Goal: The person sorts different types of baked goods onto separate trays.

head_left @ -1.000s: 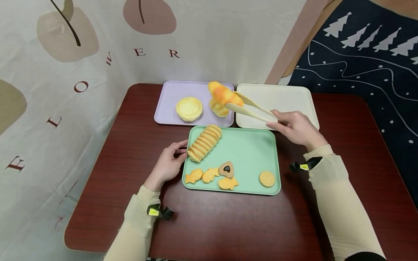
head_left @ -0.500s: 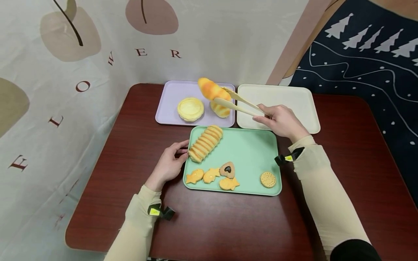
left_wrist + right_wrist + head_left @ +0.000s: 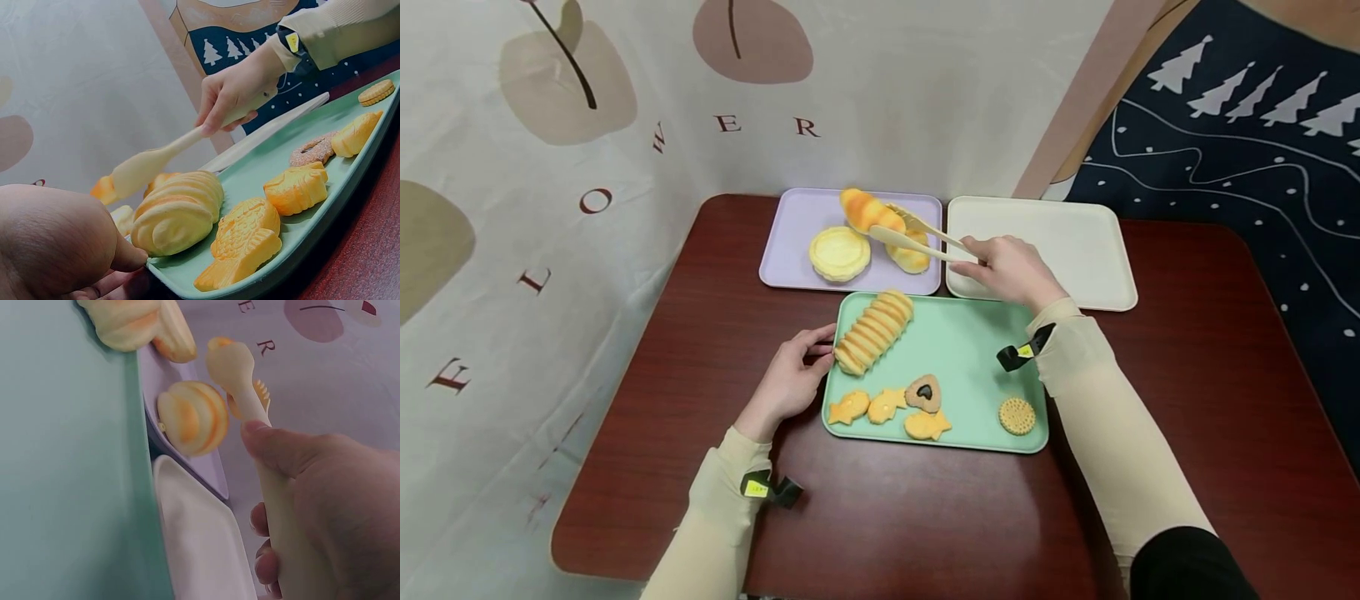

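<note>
**Glossy orange-and-yellow croissant-shaped roll (image 3: 861,210) held in long cream-coloured tongs (image 3: 910,243) over a pale lilac rectangular tray (image 3: 788,242)**

We look down on a dark red-brown wood-grain bench (image 3: 925,517). The right hand (image 3: 1011,268) has its fingers clamped round the tongs, whose tips grip the right-hand end of the roll. The roll is over the far part of the lilac tray, beyond a round pale-yellow tart (image 3: 840,254); we cannot tell whether its underside touches anything. A small striped yellow bun (image 3: 912,262) sits partly hidden under the tongs.

Nearer us, the left hand (image 3: 786,379) touches the left edge of a mint-green rectangular tray (image 3: 962,358) bearing a long ridged golden loaf (image 3: 874,333); we cannot tell whether those fingers pinch the rim or only rest against it.

We judge the step in hand to be placing the roll on the lilac tray. The next move seems to call for lowering it gently, then parting the tong tips without nudging tart or bun.
</note>
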Tool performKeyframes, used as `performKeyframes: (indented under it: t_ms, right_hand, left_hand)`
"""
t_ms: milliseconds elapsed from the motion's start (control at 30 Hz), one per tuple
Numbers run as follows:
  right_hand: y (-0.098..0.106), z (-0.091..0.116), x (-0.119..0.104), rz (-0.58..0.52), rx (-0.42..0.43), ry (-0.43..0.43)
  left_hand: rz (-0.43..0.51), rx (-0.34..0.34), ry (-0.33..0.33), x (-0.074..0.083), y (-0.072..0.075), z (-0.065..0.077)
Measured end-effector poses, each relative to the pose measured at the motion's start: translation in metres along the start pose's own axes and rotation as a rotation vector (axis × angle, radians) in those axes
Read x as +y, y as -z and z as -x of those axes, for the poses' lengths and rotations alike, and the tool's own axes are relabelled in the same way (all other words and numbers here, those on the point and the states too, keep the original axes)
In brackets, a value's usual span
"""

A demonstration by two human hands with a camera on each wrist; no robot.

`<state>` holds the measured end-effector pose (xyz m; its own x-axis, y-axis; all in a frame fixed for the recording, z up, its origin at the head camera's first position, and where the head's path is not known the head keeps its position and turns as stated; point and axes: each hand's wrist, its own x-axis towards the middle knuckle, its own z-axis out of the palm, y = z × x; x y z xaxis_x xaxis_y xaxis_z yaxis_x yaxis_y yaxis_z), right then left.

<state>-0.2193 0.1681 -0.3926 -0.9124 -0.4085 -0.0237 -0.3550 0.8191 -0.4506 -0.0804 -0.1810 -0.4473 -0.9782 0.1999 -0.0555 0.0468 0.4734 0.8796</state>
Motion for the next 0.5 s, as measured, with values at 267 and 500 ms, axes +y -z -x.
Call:
performKeyframes:
  t_ms: [267, 500]
  right_hand:
    - [-0.0044, -0.0054, -0.0034, 0.024, -0.005, -0.009]
    - [-0.0069, -0.0084, -0.0037, 0.028, -0.004, -0.004]
  left_hand:
    - [0.003, 0.001, 0.009, 0.0004, -0.0005, 0.0002]
    - [0.002, 0.001, 0.018, -0.0006, -0.0008, 0.0002]
